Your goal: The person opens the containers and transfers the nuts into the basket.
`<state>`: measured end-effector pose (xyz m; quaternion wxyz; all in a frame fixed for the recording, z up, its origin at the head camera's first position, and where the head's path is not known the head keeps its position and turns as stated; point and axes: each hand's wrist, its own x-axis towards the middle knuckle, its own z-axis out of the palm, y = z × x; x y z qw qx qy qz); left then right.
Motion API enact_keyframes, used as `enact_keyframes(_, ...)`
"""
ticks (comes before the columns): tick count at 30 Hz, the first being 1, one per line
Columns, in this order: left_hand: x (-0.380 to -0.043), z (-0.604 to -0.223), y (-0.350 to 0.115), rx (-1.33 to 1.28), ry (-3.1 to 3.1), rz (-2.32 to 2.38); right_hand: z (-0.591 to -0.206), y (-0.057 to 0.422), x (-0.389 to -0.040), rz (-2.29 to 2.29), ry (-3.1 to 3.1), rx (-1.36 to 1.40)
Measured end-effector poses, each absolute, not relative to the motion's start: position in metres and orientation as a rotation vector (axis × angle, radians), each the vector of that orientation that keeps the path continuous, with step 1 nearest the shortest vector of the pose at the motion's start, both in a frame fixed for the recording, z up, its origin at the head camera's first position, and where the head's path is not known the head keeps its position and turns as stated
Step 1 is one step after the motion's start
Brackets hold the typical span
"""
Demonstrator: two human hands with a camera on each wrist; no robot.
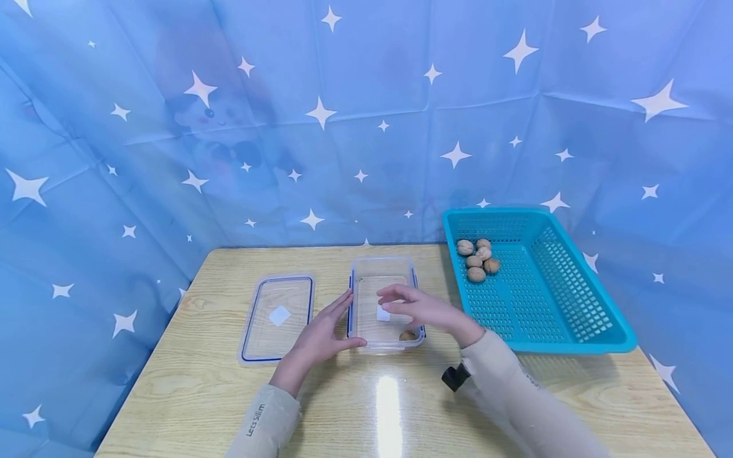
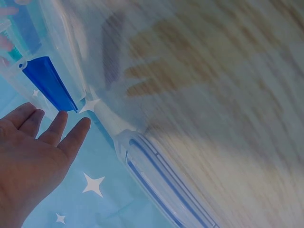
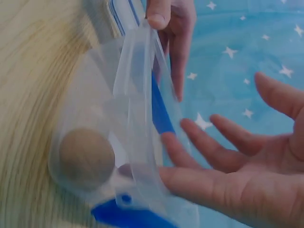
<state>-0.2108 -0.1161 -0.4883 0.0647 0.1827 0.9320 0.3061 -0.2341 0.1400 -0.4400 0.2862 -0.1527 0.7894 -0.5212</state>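
Note:
A clear plastic food container, without its lid, stands at the middle of the table. One walnut lies in its near right corner; through the wall this walnut shows large in the right wrist view. My left hand rests along the container's left side, fingers extended, thumb at the near left corner. Over the container hovers my right hand, fingers loosely spread and holding nothing; in the right wrist view its fingers reach over the rim.
A clear lid with a blue seal lies left of the container. On the right stands a teal basket with several walnuts at its left side. A starry blue curtain hangs behind the wooden table.

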Motion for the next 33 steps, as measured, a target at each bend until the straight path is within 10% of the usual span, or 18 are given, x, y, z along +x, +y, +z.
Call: enact_keyframes(33,-0.212,-0.488,-0.118,0.589,2.831,0.896,-0.493,0.098,-0.248,-1.213,2.155,-0.736)
